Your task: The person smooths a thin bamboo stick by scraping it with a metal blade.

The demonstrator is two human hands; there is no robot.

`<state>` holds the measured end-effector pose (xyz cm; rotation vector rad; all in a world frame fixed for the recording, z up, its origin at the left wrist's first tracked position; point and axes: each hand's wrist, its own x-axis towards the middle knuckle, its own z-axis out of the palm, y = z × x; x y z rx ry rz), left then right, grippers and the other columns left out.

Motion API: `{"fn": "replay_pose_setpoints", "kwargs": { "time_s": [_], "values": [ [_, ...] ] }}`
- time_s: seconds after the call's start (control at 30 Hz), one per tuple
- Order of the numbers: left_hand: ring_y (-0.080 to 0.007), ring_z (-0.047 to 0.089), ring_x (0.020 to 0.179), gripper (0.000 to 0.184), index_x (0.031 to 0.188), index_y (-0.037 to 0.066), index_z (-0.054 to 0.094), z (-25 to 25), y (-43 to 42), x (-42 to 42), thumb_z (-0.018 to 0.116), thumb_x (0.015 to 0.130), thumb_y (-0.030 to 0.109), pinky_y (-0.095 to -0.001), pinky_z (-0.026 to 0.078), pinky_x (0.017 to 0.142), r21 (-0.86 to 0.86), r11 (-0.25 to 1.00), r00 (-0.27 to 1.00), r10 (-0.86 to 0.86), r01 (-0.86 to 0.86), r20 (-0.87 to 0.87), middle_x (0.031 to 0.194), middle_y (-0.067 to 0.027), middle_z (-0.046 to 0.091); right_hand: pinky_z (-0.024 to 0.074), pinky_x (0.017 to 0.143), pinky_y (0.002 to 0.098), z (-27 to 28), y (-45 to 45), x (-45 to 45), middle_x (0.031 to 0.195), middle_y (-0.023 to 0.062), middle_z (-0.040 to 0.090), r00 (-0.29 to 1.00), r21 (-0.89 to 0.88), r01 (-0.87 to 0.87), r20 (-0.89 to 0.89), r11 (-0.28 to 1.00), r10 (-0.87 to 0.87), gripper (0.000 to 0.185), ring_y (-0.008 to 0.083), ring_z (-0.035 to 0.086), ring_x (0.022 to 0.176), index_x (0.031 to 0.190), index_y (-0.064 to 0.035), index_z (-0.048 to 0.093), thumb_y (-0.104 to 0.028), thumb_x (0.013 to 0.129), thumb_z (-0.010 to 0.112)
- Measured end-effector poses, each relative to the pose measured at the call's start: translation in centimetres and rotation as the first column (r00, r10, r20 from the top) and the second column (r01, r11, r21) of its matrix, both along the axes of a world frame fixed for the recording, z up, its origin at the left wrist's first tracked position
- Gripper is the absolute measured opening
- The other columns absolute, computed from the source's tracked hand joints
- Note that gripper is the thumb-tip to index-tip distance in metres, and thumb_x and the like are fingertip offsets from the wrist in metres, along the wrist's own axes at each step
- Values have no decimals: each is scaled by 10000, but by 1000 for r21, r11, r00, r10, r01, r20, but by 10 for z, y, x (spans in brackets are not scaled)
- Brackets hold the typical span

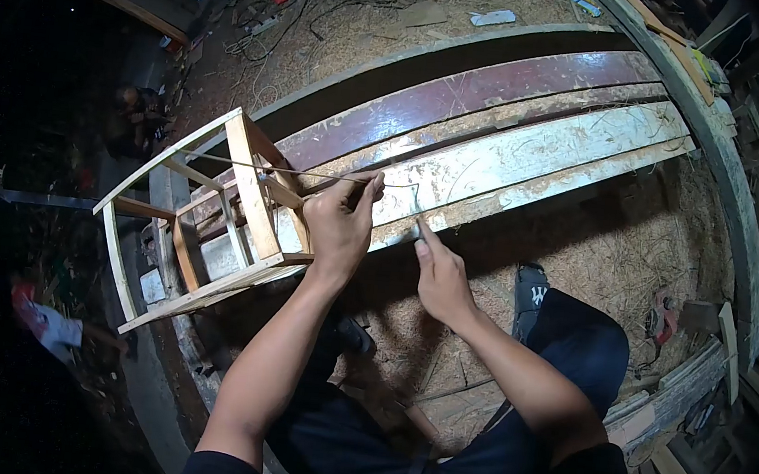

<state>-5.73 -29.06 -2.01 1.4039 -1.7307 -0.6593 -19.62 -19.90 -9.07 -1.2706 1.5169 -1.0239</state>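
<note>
My left hand (341, 224) is closed beside the near end of a small pale wooden frame (237, 162), its thumb and fingers pinching a long, thin brown strip (312, 173). That strip runs back across the frame's top to the left and out past my fingertips to the right. Lower and to the right, my right hand (444, 281) is closed round a slim, greyish thing (416, 229) that I cannot name. A thin bent piece rises from there toward the strip's free end. The frame lies on the end of a plank bench (536, 152).
Wood shavings cover the ground (583, 240). A long beam (721, 153) borders the right side, with stacked boards (668, 397) near it. Two other people are at the left, one in a white top (59, 333). Scraps and cords (276, 32) lie at the back.
</note>
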Motion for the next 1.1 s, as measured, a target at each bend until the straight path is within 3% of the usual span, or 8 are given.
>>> {"fn": "replay_pose_setpoints", "kwargs": {
  "time_s": [0.3,0.37,0.53,0.7,0.77,0.9,1.03,1.1],
  "values": [
    [-145,727,811,150,1023,-69,736,3,0,0,695,928,40,-272,600,760,7,1000,1000,19,-19,16,860,-129,756,509,812,496,-2,5,-1,994,332,663,997,-43,-5,76,999,8,433,497,647,981,1401,21,484,-236,1061,405],
    [-130,727,805,138,1013,-50,746,-2,-2,0,705,923,47,-262,586,734,11,1000,995,18,-17,-101,850,-104,761,515,843,470,2,-5,-11,1023,332,663,1000,343,12,-13,939,-8,438,489,643,1015,1403,25,483,-241,1067,391],
    [-162,739,796,123,990,-61,741,9,1,0,704,915,30,-275,600,750,-8,1000,995,9,-9,95,835,-137,757,487,713,457,-4,6,2,796,277,613,997,-112,36,68,993,-28,400,428,616,707,1328,18,538,-252,1074,389],
    [-152,738,777,128,981,-57,746,5,-4,0,715,911,45,-266,582,708,-43,999,999,-2,0,-34,819,-126,759,495,727,447,-10,-2,-5,826,288,622,1000,216,18,-21,976,-14,424,412,642,735,1376,43,494,-237,1071,401],
    [-158,739,784,126,979,-62,744,5,-1,4,709,915,41,-267,591,719,-19,1000,999,-4,5,32,810,-129,757,493,735,462,-14,5,5,822,300,617,998,-282,37,51,959,-24,402,433,649,771,1372,12,507,-231,1070,400],
    [-157,736,769,128,984,-66,744,3,-4,4,692,923,34,-270,590,733,-7,999,998,47,-47,-33,809,-130,756,491,939,475,12,-7,-15,1166,365,612,998,339,-60,17,939,58,438,507,587,1125,1385,80,466,-208,1060,407],
    [-172,741,794,135,994,-75,739,0,-4,6,674,931,24,-282,599,738,-64,998,1000,-20,19,-19,839,-147,757,509,800,442,-1,5,1,967,339,639,997,-162,-33,58,986,43,420,471,657,923,1368,32,511,-243,1067,409],
    [-173,740,795,135,1004,-75,736,-1,0,7,668,933,17,-285,599,744,-47,999,1000,-5,4,-30,848,-149,757,505,792,438,6,-1,-6,957,341,640,1000,231,-3,-8,973,5,450,444,673,930,1389,58,482,-250,1069,411]
  ]
}}
